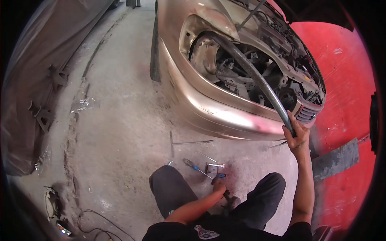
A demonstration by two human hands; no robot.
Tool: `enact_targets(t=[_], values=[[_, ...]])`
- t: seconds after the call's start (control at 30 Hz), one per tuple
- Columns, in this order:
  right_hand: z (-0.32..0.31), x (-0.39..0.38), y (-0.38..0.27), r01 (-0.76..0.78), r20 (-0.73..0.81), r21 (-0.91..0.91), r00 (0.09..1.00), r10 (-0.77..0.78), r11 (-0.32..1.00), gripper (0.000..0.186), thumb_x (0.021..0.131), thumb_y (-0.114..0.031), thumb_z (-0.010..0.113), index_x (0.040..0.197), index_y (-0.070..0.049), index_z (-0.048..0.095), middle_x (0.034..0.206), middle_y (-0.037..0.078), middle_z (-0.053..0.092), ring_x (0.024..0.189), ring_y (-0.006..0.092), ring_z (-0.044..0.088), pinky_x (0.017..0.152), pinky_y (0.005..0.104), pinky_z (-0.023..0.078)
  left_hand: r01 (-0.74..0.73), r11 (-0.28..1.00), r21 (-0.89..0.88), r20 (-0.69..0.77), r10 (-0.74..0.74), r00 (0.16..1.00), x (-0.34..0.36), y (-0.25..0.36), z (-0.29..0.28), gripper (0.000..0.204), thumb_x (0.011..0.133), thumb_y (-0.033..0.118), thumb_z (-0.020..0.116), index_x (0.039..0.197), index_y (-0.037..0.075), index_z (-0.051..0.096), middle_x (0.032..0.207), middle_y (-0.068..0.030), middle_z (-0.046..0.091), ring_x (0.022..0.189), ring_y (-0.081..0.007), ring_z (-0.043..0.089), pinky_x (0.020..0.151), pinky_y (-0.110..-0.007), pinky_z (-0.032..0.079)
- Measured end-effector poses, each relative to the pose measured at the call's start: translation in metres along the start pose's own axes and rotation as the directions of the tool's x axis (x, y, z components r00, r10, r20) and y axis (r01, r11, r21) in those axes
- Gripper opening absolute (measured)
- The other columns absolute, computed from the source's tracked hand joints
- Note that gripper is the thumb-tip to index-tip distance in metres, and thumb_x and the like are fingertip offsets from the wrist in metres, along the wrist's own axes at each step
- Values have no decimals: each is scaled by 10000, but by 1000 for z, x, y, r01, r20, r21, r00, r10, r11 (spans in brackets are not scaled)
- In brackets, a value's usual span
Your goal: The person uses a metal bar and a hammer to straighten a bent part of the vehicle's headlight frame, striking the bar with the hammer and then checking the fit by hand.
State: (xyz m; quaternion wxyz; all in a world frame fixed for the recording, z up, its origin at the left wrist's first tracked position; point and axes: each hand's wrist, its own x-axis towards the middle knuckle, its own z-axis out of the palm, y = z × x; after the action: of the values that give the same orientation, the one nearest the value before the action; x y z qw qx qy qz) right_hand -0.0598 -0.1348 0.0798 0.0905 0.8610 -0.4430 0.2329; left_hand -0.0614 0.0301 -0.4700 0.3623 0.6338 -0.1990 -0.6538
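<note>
My right hand [296, 137] is closed around the near end of a long dark metal pipe [257, 78]. The pipe rises away to the upper left, its far end reaching the headlight opening [203, 54] of a gold car [193, 108]. Low between my knees, my left hand [219, 186] looks closed on something dark that I cannot make out; its fingers are mostly hidden. Just beyond it on the floor lie a screwdriver [190, 164] with a blue and black handle, a wrench [217, 165] and a small metal piece [210, 169].
The car's hood is up over the engine bay [277, 44]. A T-shaped metal bar [172, 143] lies near the bumper. Jack stands [42, 118] stand by a covered vehicle [44, 60] at left. A cable [90, 213] runs at lower left; a grey panel [337, 160] lies at right.
</note>
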Motion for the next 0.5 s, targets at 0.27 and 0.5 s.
enact_targets(t=[0.27,0.5], values=[[-12,-5,-17,-188,165,38,970,179,981,634,905,-89,712,1520,-89,557,821,231,628,672,338,587,690,410,486,-204,912,-357,11,223,975,-154,189,-146,675,1028,57,568,1628,207,300,745,-72,575,468,-162,517,399,-339,421],[1,-20,-31,-210,78,85,976,204,974,629,908,-79,713,1520,-113,568,872,233,670,712,362,625,723,418,506,-470,813,-342,-255,401,880,-164,244,-227,555,1040,85,603,1539,78,360,854,-86,613,459,-108,485,360,-280,375]])
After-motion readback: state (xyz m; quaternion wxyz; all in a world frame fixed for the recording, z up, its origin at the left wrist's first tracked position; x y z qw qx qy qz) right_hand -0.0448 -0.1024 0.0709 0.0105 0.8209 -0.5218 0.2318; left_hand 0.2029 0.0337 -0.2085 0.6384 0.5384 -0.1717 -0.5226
